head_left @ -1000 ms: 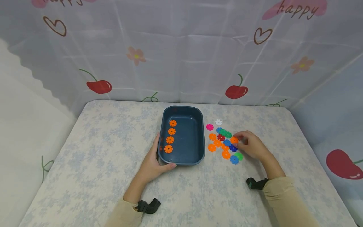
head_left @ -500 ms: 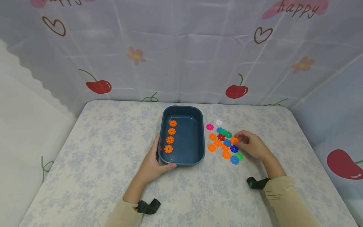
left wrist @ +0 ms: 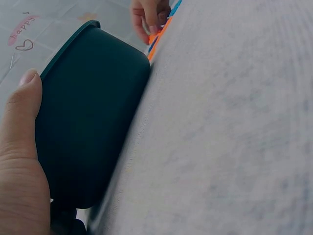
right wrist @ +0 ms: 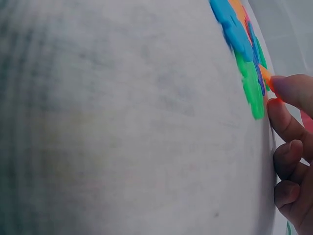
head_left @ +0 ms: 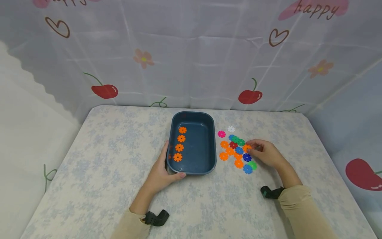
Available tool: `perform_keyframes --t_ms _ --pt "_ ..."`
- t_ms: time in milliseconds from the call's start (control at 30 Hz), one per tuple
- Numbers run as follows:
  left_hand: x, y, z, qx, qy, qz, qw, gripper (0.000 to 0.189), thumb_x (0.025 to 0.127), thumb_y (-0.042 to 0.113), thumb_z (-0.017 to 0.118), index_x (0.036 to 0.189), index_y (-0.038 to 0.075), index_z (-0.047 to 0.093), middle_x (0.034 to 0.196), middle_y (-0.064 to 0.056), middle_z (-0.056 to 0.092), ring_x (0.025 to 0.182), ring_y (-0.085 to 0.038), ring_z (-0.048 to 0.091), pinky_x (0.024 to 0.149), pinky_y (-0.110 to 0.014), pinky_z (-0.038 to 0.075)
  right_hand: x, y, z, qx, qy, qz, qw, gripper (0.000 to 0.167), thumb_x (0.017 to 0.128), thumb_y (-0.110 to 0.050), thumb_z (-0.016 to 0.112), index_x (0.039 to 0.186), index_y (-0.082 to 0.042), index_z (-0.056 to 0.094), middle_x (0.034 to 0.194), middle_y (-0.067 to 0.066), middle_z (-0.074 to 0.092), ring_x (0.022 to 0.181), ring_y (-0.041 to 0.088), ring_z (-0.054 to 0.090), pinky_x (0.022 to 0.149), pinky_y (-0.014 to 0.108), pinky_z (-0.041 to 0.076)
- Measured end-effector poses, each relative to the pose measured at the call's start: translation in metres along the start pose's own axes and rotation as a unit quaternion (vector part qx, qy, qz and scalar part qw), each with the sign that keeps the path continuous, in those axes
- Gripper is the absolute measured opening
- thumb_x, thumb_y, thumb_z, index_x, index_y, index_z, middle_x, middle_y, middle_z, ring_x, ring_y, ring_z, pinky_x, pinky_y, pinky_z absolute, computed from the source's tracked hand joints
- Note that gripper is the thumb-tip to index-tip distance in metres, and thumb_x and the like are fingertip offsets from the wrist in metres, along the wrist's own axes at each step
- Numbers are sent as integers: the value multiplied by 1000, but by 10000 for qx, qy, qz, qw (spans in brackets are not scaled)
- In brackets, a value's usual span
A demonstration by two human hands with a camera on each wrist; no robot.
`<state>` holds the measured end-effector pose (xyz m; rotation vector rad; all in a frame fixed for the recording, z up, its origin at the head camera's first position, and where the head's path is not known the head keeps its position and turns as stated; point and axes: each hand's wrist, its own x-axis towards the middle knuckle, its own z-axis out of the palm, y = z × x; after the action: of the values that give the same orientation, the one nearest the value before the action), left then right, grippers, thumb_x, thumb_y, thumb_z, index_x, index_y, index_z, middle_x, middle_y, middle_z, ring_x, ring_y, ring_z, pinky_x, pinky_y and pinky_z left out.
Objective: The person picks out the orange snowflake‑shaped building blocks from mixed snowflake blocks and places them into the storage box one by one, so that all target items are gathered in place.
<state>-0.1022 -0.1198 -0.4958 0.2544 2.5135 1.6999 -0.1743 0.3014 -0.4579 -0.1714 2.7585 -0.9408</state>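
Note:
My left hand grips the near left corner of a dark blue rectangular plastic bin, the thumb over its front rim and the fingers along its left side. Inside, several orange snowflake discs form a column near the left wall. Right of the bin, my right hand pinches an orange snowflake disc between thumb and forefinger at the edge of a loose pile. That disc is mostly hidden by fingertips in the right wrist view. A dark blue disc lies just below it.
The pile also holds a red disc, a pink disc, a white disc, a light green disc and several orange and blue ones, some overlapping. A patterned cloth covers the table; a printed curtain hangs behind.
My right fingers stay at the orange disc, and the dark blue disc below has shifted slightly right, showing more of itself. The left hand and bin keep their place.

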Motion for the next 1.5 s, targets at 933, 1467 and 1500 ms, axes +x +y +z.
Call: perform_keyframes --t_ms 933,1467,1500 --pt "-1 0 0 -17 7 2 10000 127 70 45 89 160 35 1 166 11 7 154 -20 15 121 -59 21 -4 5 4 179 171 181 9995 41 88 -31 77 120 -7 69 87 4 68 77 18 56 65 22 47" --pt "0 1 0 -15 8 -5 10000 127 70 46 89 160 35 0 166 11 8 154 -20 15 121 -58 21 -2 -22 -1 501 565 36 9971 48 88 -41 75 127 -16 66 93 7 63 76 21 48 55 24 39" --pt "0 1 0 -15 10 -8 10000 127 70 47 89 160 35 0 166 11 7 154 -20 15 121 -59 21 -2 -27 -1 509 606 -48 9969 46 88 -40 75 127 -16 66 93 7 64 75 20 47 54 25 38"
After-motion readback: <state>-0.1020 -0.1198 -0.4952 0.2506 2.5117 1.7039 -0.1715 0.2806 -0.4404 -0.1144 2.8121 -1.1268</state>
